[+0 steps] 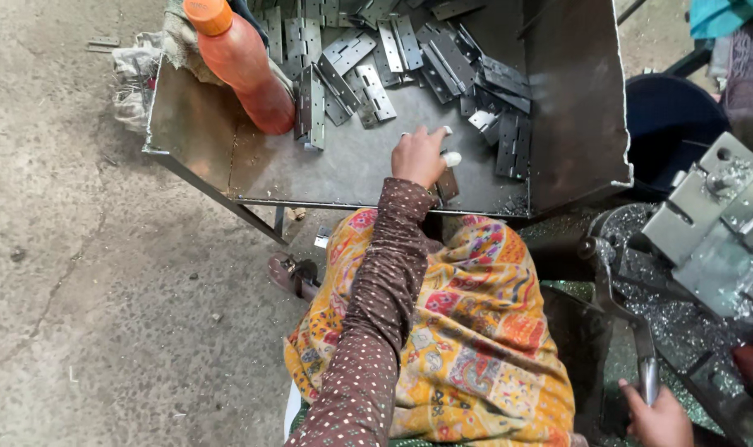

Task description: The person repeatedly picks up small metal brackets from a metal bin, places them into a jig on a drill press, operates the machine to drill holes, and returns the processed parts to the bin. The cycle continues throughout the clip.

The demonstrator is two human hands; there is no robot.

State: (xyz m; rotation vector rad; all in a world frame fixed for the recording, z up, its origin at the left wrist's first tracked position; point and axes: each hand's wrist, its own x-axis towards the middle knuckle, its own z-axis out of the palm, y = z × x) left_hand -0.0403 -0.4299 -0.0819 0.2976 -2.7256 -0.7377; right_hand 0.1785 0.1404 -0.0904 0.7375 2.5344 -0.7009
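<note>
Metal hinge [448, 184] pinched by outstretched left hand [419, 157].

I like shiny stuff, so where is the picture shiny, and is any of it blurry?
Head view: soft daylight glints on the metal hinges and the machine block; the left hand is sharp, the right hand at the edge slightly soft.

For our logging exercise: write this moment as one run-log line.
left hand: holds hinge over tray | right hand: grips lever
</note>
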